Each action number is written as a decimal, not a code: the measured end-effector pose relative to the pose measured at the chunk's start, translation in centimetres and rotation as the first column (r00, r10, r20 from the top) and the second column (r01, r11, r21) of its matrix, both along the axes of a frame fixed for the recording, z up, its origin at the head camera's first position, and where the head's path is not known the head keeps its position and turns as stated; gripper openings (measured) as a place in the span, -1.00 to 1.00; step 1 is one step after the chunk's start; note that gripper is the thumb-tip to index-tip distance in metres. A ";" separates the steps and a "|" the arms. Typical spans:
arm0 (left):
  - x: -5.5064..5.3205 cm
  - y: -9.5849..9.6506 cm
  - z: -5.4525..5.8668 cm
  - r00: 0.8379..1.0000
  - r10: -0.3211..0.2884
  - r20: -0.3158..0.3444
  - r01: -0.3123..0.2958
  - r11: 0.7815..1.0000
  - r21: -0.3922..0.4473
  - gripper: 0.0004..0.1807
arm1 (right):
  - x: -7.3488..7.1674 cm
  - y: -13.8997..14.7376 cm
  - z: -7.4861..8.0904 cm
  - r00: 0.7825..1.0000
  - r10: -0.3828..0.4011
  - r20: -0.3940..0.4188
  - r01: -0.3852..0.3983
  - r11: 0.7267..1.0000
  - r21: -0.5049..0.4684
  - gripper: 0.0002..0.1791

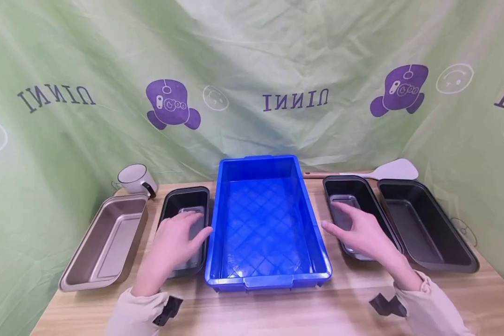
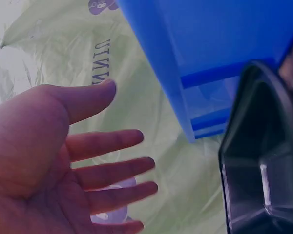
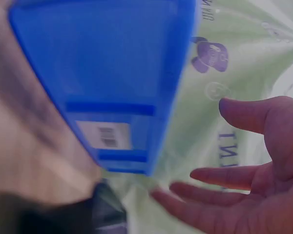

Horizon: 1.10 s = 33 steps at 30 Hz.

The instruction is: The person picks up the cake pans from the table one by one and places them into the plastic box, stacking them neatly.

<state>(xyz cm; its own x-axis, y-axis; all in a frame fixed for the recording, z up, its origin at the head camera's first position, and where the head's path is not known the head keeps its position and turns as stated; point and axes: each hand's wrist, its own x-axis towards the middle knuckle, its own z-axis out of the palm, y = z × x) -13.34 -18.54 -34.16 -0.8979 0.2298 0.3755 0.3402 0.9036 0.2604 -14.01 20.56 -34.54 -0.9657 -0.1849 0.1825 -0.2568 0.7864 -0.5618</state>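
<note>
A blue plastic bin (image 1: 269, 281) stands in the middle of the wooden table, with nothing inside it. My left hand (image 1: 174, 242) hovers over the small dark loaf pan (image 1: 186, 193) on the bin's left, fingers spread and holding nothing. On the other side, my right hand (image 1: 361, 231) hangs above the near dark loaf pan (image 1: 348, 186), its thumb apart from its fingers. In the left wrist view the left hand (image 2: 73, 161) shows straight, separated fingers. The right wrist view has the right hand (image 3: 249, 180) likewise empty, beside the blue bin (image 3: 102, 58).
A brown-gold loaf pan (image 1: 109, 247) lies at the far left, with a white mug (image 1: 136, 179) behind it. Another dark loaf pan (image 1: 428, 228) is at the far right. Behind the right pans lies a white spatula (image 1: 396, 170). A green printed curtain (image 1: 252, 56) hangs behind the table.
</note>
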 end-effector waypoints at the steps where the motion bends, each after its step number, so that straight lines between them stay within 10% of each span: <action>1: 0.2 -0.3 -0.2 0.999 -0.017 -0.033 0.018 1.000 0.017 -0.56 | 0.1 0.0 -0.4 0.999 0.007 0.034 -0.005 0.999 -0.036 -0.33; 7: 1.9 -2.5 -1.0 0.996 0.018 -0.085 -0.010 0.996 0.093 -0.71 | 0.7 0.1 -2.5 0.951 0.180 0.250 -0.096 0.944 -0.315 -0.36; 18: 3.7 -6.2 -2.1 0.991 0.132 -0.021 -0.127 0.981 0.143 -0.71 | 1.0 0.5 -4.2 0.758 0.517 0.397 -0.139 0.724 -0.675 -0.20; 33: 4.6 -8.8 -2.1 0.961 0.275 0.018 -0.275 0.955 0.112 -0.68 | 1.1 1.0 -4.9 0.700 0.620 0.354 -0.152 0.614 -0.774 -0.15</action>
